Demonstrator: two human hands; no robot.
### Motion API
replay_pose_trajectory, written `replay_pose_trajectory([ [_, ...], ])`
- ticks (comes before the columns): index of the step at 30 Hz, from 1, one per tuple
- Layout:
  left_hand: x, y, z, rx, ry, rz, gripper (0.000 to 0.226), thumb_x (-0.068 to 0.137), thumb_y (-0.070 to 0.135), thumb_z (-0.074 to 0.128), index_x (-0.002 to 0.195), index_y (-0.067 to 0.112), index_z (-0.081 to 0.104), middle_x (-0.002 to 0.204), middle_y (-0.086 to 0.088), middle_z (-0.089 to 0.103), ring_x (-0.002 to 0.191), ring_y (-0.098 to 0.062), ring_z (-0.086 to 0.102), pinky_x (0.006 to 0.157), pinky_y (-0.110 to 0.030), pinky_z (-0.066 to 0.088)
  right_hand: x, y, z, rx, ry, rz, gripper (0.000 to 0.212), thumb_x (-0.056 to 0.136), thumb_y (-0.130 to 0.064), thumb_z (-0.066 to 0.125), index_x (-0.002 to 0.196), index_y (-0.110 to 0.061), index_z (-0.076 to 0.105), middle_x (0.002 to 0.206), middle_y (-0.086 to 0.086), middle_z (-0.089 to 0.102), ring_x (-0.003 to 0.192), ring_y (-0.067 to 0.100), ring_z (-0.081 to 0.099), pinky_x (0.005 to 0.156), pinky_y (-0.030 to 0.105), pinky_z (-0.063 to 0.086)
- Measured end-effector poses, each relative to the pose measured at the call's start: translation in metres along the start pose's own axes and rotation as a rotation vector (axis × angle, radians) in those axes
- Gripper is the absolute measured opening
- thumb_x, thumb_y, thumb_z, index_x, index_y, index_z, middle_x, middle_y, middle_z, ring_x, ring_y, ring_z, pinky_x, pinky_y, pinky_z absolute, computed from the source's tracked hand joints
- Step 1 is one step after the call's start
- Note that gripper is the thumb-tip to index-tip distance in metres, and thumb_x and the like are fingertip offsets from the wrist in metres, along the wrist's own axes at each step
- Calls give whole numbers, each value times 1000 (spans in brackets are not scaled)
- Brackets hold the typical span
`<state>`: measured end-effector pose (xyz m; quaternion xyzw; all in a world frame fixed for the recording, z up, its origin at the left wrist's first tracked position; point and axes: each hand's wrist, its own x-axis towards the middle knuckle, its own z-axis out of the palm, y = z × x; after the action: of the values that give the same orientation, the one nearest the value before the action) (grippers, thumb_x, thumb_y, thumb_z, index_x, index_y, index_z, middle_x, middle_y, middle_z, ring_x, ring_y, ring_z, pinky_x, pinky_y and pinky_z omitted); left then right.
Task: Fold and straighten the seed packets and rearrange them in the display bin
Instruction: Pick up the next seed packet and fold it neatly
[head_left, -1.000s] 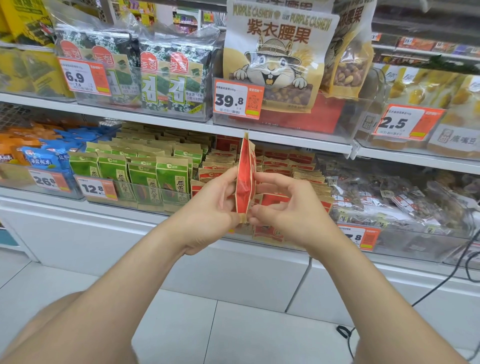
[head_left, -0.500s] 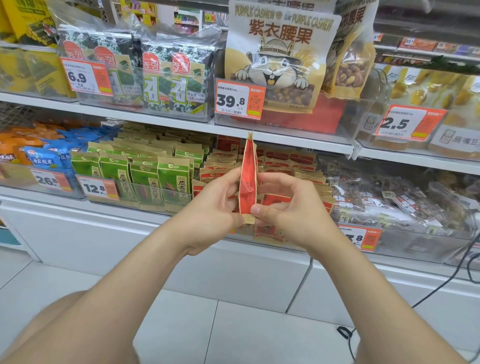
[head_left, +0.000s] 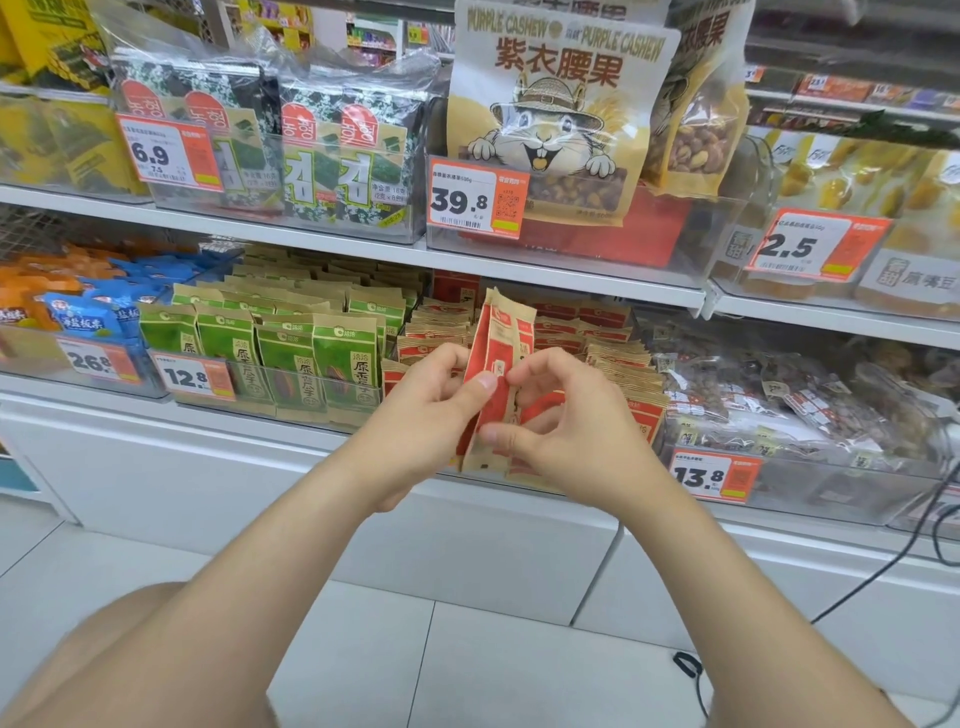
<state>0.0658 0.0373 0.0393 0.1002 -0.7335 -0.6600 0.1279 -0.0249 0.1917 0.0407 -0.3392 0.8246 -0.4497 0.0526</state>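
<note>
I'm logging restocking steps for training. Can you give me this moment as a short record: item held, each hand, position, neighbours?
item held: red seed packet, upright
left hand: left hand pinches the packet, thumb on its middle
right hand: right hand pinches the packet lower down, fingers curled
position: in front of the stacked red packets on the lower shelf, not yet set among them
neighbours: green packets to the left; price tag reading 13.8 to the right

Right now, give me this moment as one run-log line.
step: straightening packet | left hand: pinches red seed packet | right hand: pinches its lower part | packet: upright, before display bin | placed: not yet
</note>
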Motion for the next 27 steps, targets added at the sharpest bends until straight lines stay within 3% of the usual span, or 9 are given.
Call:
replay_pose_trajectory([
  [2,1,1,0,24,19,-36,20,115,24,47,125,24,65,106,3,82,99,-16,80,88,-44,64,4,3,0,10,144,52,45,86,-39,89,116,-36,56,104,-11,68,77,13,76,69,41,66],
  [4,3,1,1,68,27,-43,27,116,22,45,123,27,70,108,5,82,102,-15,79,97,-46,61,7,7,-1,58,257,102,53,89,-50,82,128,-39,47,107,-14,67,93,19,76,80,48,64],
  [7,2,3,2,139,47,-49,34,117,20,42,118,27,75,103,5,83,97,-15,79,92,-43,61,7,3,-4,155,207,164,65,94,-47,79,146,-33,42,110,-14,71,102,14,74,83,41,63],
  [12,2,3,1,279,140,-63,37,114,25,42,100,11,74,89,-6,79,81,-21,74,75,-35,53,4,0,-11,278,46,200,22,92,-34,86,106,-21,74,94,-5,83,90,14,80,79,38,64],
  [16,3,-1,-1,373,136,-45,49,114,38,44,91,4,71,83,-10,77,69,-16,68,71,-36,51,2,-4,-15,340,-47,204,14,100,-30,77,107,-19,79,88,0,83,74,12,77,59,22,56],
  [19,2,1,-2,329,121,-102,46,114,42,47,96,8,73,73,-2,75,63,-12,68,64,-30,51,6,-3,-15,430,-10,195,25,107,-21,59,128,-32,68,90,5,82,75,27,75,63,40,58],
  [21,2,5,-3,221,104,-172,35,113,41,50,105,15,73,73,4,76,61,-9,70,57,-24,51,9,-1,-18,586,-32,150,44,105,-11,38,130,-29,69,92,13,78,77,33,73,62,42,57],
  [25,7,8,-14,108,20,-256,30,111,40,55,110,15,73,91,-7,81,78,-20,76,81,-40,56,11,2,-24,750,-176,81,57,98,0,25,120,-5,77,107,20,75,95,32,73,82,43,61],
  [27,9,8,-17,58,-14,-273,32,110,38,57,109,14,79,95,-13,80,80,-24,74,82,-42,55,13,6,-26,829,-222,70,58,98,-6,23,120,-2,76,112,20,71,100,31,70,88,43,60],
])
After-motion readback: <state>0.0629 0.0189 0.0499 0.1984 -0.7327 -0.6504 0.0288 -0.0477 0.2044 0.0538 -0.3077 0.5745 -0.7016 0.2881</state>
